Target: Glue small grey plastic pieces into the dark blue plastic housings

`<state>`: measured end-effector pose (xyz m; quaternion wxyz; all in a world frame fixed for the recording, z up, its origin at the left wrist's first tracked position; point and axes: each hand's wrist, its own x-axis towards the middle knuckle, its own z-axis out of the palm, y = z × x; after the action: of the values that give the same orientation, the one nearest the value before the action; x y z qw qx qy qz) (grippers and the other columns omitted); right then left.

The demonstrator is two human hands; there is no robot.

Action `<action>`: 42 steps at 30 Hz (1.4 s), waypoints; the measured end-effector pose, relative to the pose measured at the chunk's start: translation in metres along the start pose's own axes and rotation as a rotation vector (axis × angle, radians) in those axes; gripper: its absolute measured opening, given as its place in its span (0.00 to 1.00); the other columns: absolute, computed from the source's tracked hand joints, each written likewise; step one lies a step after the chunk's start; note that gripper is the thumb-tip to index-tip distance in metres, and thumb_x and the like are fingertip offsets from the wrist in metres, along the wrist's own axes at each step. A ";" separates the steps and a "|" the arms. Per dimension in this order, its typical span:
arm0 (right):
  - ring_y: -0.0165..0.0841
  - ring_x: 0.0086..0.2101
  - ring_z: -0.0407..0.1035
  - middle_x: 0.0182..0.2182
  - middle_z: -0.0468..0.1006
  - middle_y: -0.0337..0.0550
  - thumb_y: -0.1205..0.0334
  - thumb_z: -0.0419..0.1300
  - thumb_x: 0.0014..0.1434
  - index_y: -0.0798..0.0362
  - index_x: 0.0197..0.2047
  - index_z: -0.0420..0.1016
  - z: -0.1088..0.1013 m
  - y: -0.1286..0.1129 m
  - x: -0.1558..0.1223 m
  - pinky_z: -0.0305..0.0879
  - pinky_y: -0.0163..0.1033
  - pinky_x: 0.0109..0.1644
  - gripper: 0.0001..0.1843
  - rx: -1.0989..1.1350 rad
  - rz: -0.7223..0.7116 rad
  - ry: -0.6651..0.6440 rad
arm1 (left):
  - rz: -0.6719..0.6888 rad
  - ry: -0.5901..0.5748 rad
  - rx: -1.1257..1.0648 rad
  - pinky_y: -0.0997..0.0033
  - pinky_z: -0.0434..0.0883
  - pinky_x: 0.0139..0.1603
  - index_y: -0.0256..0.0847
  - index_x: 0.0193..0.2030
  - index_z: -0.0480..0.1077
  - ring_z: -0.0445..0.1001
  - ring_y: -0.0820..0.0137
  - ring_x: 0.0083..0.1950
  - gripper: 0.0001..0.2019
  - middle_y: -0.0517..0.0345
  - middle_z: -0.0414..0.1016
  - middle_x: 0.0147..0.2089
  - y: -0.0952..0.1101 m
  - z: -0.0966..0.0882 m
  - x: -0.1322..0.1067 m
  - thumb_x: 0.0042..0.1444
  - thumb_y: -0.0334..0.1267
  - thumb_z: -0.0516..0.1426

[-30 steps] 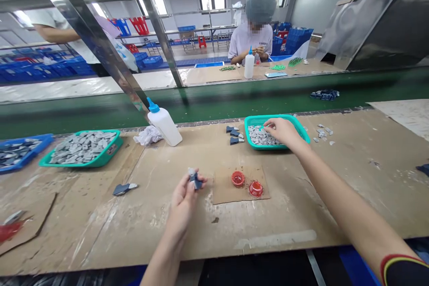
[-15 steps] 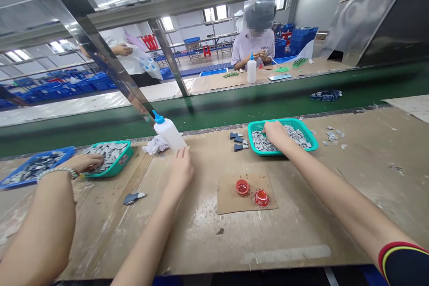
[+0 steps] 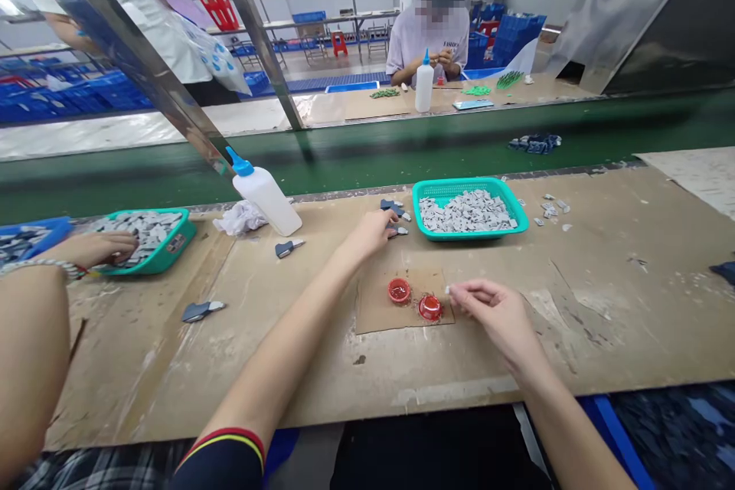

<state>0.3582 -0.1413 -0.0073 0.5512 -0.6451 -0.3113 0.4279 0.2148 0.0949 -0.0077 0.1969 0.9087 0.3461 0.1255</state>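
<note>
My right hand point(image 3: 497, 314) pinches a small light-grey piece point(image 3: 449, 289) between thumb and fingertips, just right of two red cups point(image 3: 398, 291) on a cardboard square point(image 3: 376, 314). Fingers bent, my left hand point(image 3: 370, 233) grips a dark-blue piece with a grey tip point(image 3: 397, 231) among similar pieces point(image 3: 393, 207); the fingers partly hide it. Beside that hand stands a green basket point(image 3: 471, 236) filled with small grey pieces. Further left, one dark-blue piece point(image 3: 288, 248) lies near a white squeeze bottle point(image 3: 267, 199) with a blue cap, and another point(image 3: 202, 311) lies closer.
At the left, a co-worker's hand point(image 3: 106, 249) is in another green basket point(image 3: 172, 245), next to a blue tray point(image 3: 54, 233). Crumpled paper point(image 3: 241, 218) lies by the bottle. Across the green belt point(image 3: 344, 157) sits another person point(image 3: 430, 38). Loose grey bits point(image 3: 551, 208) lie to the right.
My left hand has moved right from beside the bottle to the dark-blue pieces. My right hand has left the basket with a grey piece. A dark-blue piece now shows near the bottle.
</note>
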 end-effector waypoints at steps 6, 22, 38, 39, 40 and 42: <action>0.38 0.31 0.75 0.28 0.82 0.46 0.47 0.69 0.46 0.54 0.30 0.78 0.016 0.018 -0.007 0.69 0.39 0.35 0.18 0.046 0.022 -0.028 | -0.047 0.019 -0.001 0.61 0.69 0.46 0.36 0.36 0.75 0.72 0.60 0.41 0.07 0.49 0.69 0.39 0.014 -0.019 -0.042 0.51 0.27 0.57; 0.38 0.30 0.75 0.28 0.81 0.47 0.48 0.69 0.48 0.54 0.30 0.78 0.016 0.023 -0.007 0.68 0.39 0.31 0.17 -0.027 -0.034 -0.003 | -0.186 0.410 -0.823 0.64 0.76 0.48 0.39 0.40 0.75 0.75 0.67 0.43 0.09 0.53 0.75 0.41 0.068 -0.045 -0.132 0.52 0.37 0.63; 0.34 0.28 0.73 0.26 0.80 0.44 0.51 0.69 0.49 0.53 0.29 0.78 0.015 0.023 -0.010 0.67 0.37 0.33 0.14 -0.008 -0.040 -0.018 | -0.355 0.442 -1.122 0.69 0.75 0.47 0.42 0.41 0.78 0.77 0.67 0.44 0.11 0.54 0.79 0.43 0.087 -0.027 -0.171 0.49 0.35 0.66; 0.34 0.28 0.72 0.26 0.80 0.43 0.52 0.69 0.49 0.53 0.29 0.77 0.015 0.023 -0.010 0.67 0.37 0.32 0.13 0.000 -0.040 -0.019 | -0.359 0.439 -1.141 0.70 0.75 0.47 0.42 0.41 0.78 0.77 0.68 0.44 0.11 0.54 0.79 0.43 0.087 -0.026 -0.173 0.49 0.35 0.66; 0.34 0.28 0.72 0.26 0.80 0.43 0.52 0.69 0.49 0.53 0.29 0.77 0.015 0.024 -0.010 0.66 0.37 0.32 0.13 0.010 -0.040 -0.018 | -0.361 0.435 -1.164 0.71 0.75 0.46 0.42 0.41 0.78 0.77 0.68 0.43 0.11 0.55 0.79 0.43 0.088 -0.025 -0.174 0.49 0.35 0.66; 0.33 0.27 0.71 0.25 0.79 0.42 0.52 0.69 0.49 0.53 0.29 0.77 0.013 0.023 -0.011 0.66 0.36 0.31 0.13 0.032 -0.033 -0.012 | -0.362 0.432 -1.226 0.72 0.75 0.46 0.43 0.41 0.77 0.78 0.69 0.43 0.11 0.56 0.80 0.42 0.088 -0.021 -0.175 0.49 0.34 0.66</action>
<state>0.3400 -0.1493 -0.0281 0.5665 -0.6286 -0.3184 0.4273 0.1303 -0.0781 0.0341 0.6211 0.5149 0.3907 0.4432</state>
